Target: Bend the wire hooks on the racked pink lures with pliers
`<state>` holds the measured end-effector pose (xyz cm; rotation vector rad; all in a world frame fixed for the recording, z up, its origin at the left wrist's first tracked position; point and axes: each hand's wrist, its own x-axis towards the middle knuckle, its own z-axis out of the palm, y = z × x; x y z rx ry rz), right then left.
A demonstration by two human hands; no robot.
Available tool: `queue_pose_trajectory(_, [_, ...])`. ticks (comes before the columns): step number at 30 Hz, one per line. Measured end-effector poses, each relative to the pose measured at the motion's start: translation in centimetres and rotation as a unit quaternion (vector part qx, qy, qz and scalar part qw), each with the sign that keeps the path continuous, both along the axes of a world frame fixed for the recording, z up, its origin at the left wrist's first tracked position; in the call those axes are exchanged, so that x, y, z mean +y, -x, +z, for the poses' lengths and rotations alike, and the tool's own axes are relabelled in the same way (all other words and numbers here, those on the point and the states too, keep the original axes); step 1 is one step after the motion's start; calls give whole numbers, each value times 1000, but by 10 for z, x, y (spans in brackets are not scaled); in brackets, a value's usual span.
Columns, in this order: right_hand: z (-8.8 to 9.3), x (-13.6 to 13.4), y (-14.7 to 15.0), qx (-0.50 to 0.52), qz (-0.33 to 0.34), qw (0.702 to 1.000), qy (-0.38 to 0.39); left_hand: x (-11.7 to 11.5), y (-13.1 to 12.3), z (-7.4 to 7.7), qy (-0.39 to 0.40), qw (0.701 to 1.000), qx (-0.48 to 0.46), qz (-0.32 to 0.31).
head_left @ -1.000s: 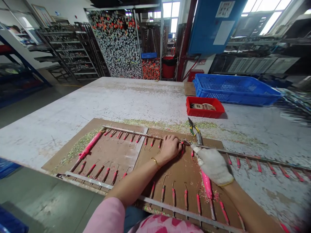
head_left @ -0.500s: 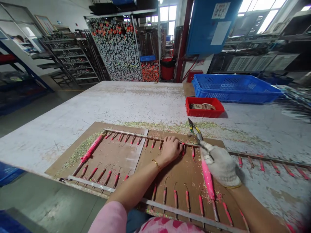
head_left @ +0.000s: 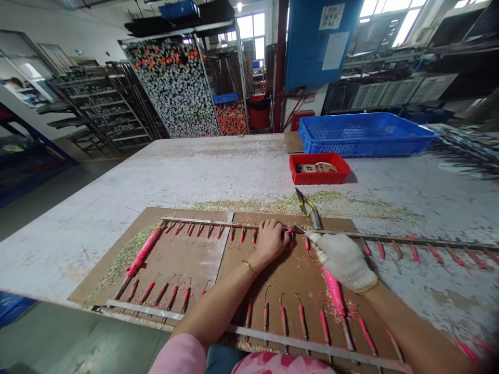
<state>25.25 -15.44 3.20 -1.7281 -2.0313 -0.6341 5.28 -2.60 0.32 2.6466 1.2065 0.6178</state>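
My left hand, bare with a gold bracelet, has its fingers curled over the thin metal bar of a rack. Pink-coated hooks hang from this bar, one close to the left fingertips. A white work glove covers my right hand, closed on a knife-like tool whose pointed metal tip reaches the bar just right of my left fingers. The tool's handle is hidden in the glove. Under that hand runs a thick pink-coated crosspiece. More hooks line the rack's near bar.
Cutting pliers lie just beyond the bar by a grey cylinder. Brown cardboard under the rack carries coating flakes. Farther back stand a red tray and a blue crate. A second hook-lined bar extends right.
My right hand has moved slightly down and left, bringing the tool's tip to the bar near my left fingers. My left hand keeps its place on the bar. The view has shifted slightly.
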Motion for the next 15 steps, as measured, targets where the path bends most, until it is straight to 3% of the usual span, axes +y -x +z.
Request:
queue_pose_trajectory(2, [0,0,-1,-10,14,1000,22,0,0,0,0,1000,0,-3])
queue_pose_trajectory(6, [2,-4,-2,18,-47,995,-81,0,0,-2,-10,1000,4,-2])
queue_pose_trajectory(11, [1,-4,-4,-29,9,999,31,1,-1,-5,-19,1000,1,1])
queue_pose_trajectory(15, [2,-5,-4,-6,-43,997,-70,0,-1,-4,-21,1000,9,-5])
